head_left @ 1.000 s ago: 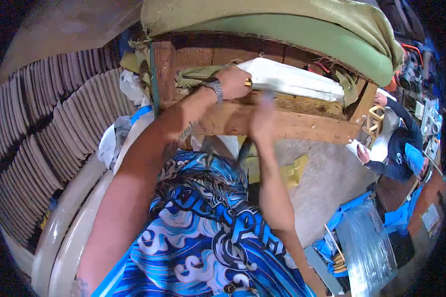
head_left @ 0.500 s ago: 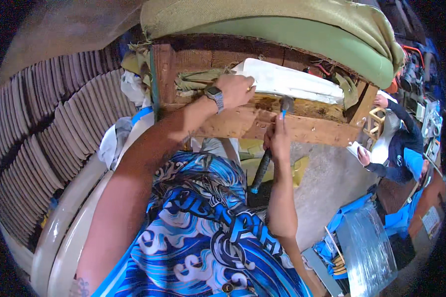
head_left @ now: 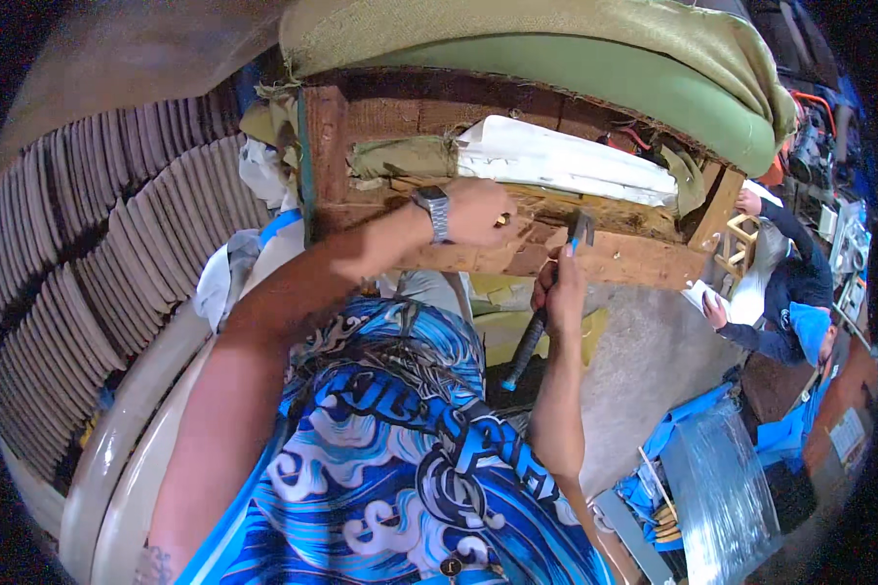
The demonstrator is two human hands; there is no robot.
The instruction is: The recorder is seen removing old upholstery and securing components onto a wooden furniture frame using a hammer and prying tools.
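My left hand [head_left: 470, 211], with a watch on the wrist, is closed at the upper edge of the wooden rail [head_left: 634, 260], below the white folded sheet [head_left: 566, 154]; a small yellow glint shows at its fingers, and what they hold is unclear. My right hand [head_left: 562, 288] grips a hammer [head_left: 527, 348] with a black and blue handle, its metal head against the rail just right of my left hand. The rail belongs to an upholstered frame with torn olive fabric [head_left: 400, 158] and a green padded top [head_left: 673, 93].
At left stand tall stacks of grey layered pads [head_left: 127, 253] and pale glossy curved pieces [head_left: 137, 419]. At right another person [head_left: 800, 292] handles white material by tan wooden pieces [head_left: 738, 239]. Lower right lie blue items and a plastic-wrapped panel [head_left: 712, 487].
My left hand has come down off the white sheet to the rail. My right hand, blurred earlier, has shifted right and slightly down with the hammer.
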